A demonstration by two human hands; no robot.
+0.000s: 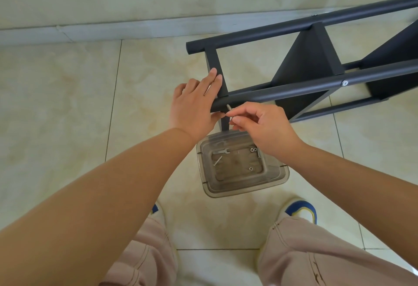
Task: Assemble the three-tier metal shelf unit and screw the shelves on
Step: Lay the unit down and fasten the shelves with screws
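Observation:
The dark metal shelf unit (309, 64) lies on its side on the tiled floor, its tubes running to the upper right. My left hand (195, 104) grips the near end of the front tube (282, 91), fingers laid over the end shelf panel. My right hand (264, 125) pinches a silver screw (229, 110) between thumb and fingertips, its tip touching the tube close to the left hand. Another screw head (344, 83) sits seated further along the same tube.
A clear plastic tray (280, 178) stands on the floor just below my hands, holding a small flat wrench (222, 151), loose screws and nuts. My knees and shoes fill the bottom. A wall skirting runs along the top.

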